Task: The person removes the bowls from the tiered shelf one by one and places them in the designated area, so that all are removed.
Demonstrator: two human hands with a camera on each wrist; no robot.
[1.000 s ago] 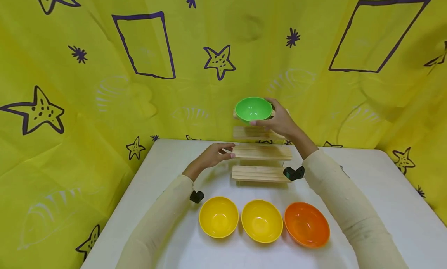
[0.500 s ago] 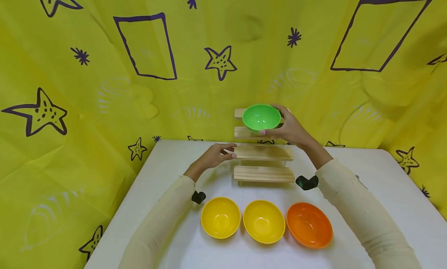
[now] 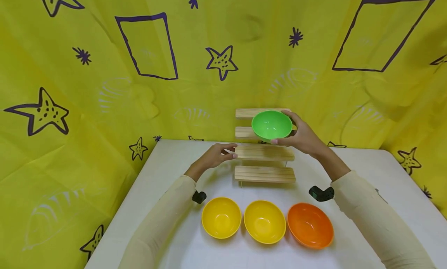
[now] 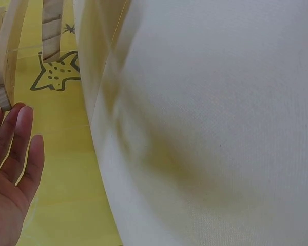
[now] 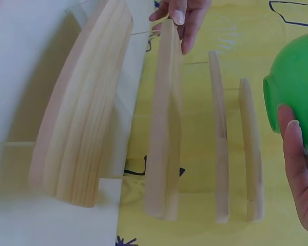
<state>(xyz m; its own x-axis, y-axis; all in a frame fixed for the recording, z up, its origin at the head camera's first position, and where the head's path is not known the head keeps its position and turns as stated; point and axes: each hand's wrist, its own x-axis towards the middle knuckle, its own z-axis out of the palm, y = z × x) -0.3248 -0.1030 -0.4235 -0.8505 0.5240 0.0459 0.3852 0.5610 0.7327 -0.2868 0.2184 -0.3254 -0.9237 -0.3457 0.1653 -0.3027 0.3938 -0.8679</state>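
Note:
In the head view my right hand (image 3: 306,138) grips a green bowl (image 3: 271,123) by its right side, thumb low in front and fingers behind. The bowl is in the air before the upper steps of a wooden tiered display stand (image 3: 264,175), its inside tilted toward me. My left hand (image 3: 215,155) pinches the left end of the stand's second step from the bottom. Fingers of that hand (image 4: 13,177) lie against the plank end in the left wrist view. The right wrist view shows the green bowl (image 5: 300,77) from outside, apart from the planks.
Two yellow bowls (image 3: 221,218) (image 3: 264,222) and an orange bowl (image 3: 310,225) stand in a row on the white table (image 3: 195,245), in front of the stand. Behind the table hangs a yellow patterned cloth (image 3: 195,90).
My right hand has brought the green bowl down and to the right, away from the top step and toward me. My left hand stays at the same step of the stand.

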